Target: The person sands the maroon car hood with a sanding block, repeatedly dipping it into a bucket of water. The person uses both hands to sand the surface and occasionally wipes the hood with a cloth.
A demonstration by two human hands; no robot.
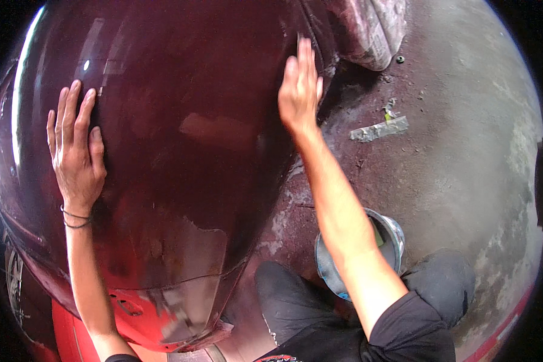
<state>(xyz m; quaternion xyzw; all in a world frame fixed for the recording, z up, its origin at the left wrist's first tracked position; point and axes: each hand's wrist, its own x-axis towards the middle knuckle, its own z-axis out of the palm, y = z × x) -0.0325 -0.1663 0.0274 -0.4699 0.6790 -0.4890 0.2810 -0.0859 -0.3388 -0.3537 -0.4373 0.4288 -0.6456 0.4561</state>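
Observation:
A glossy dark maroon car body panel (181, 151) curves across the left half of the view. On its left side my left hand (78, 145) lies flat, fingers stretched and slightly apart; a thin dark band circles that wrist. Farther up, my right hand (300, 93) rests along the panel's right edge with its fingers straight and close together. A small pale sliver shows by its fingertips, and I cannot make out what it is. The palm is hidden. Below my right forearm stands a grey bucket (326, 265), partly covered by the arm, with something yellow-green (377, 234) inside.
Plastic sheeting (368, 30) dusted with maroon covers a rounded shape at the top. On the stained concrete floor (458, 151) lie a strip of crumpled tape (380, 129) and a small dark round piece (400, 59). My bent knees flank the bucket. A bright red part (130, 308) shows beneath the panel.

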